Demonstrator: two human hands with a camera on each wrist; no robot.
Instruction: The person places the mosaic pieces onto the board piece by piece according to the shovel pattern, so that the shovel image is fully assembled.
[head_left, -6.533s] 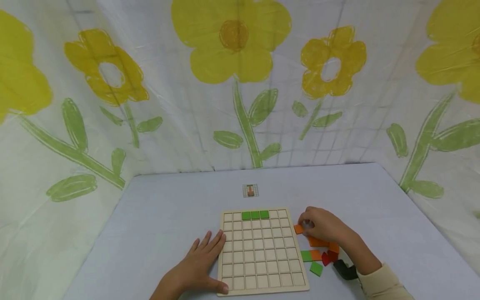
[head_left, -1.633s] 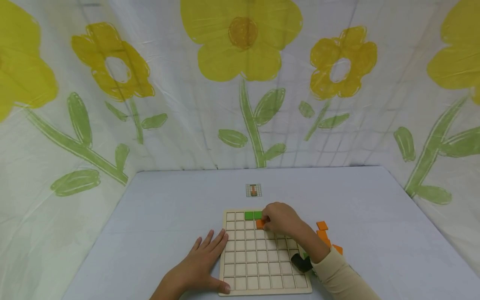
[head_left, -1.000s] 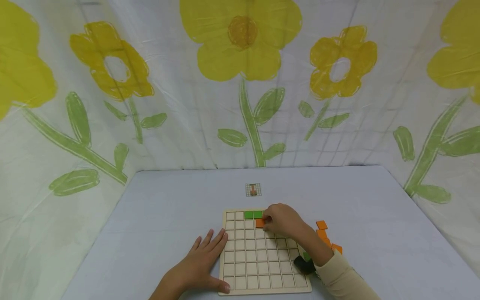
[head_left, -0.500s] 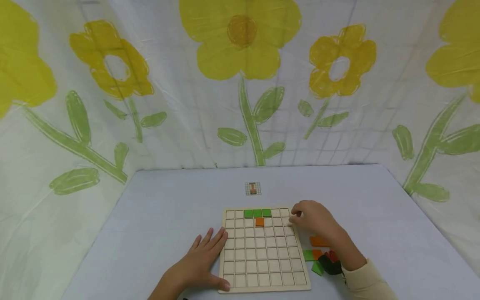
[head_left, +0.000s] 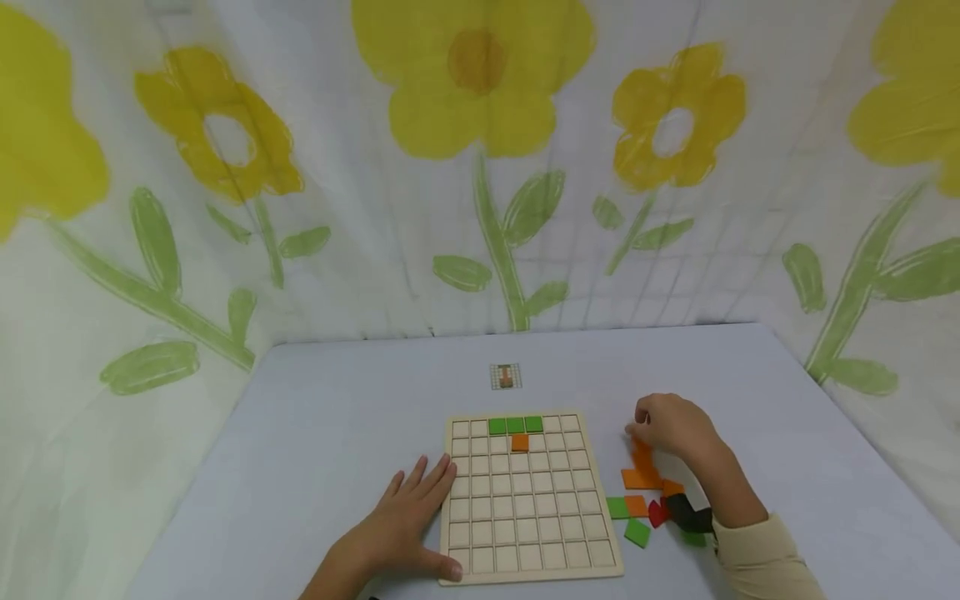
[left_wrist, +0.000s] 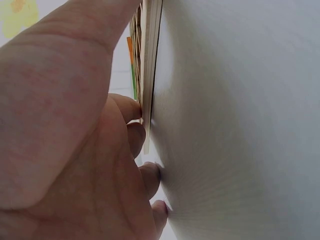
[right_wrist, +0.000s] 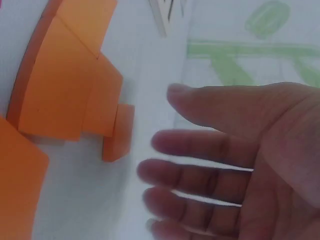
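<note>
A pale wooden grid board lies on the table with three green tiles in its far row. Under the middle one sits a single orange tile. My left hand rests along the board's left edge, fingers spread and thumb on the near corner; the left wrist view has fingertips at its side. Right of the board, my right hand hovers at the far end of the loose orange tiles. In the right wrist view its fingers are extended beside orange tiles, holding nothing.
Loose green tiles and red pieces lie near the board's right side. The dark wrist camera overlaps part of the pile. A small pattern card lies beyond the board. A flower-printed curtain hangs behind the table.
An orange tile carried from the right pile now sits in the board's second row. My right hand let it go and moved right, back to the loose tiles. The left hand stayed put.
</note>
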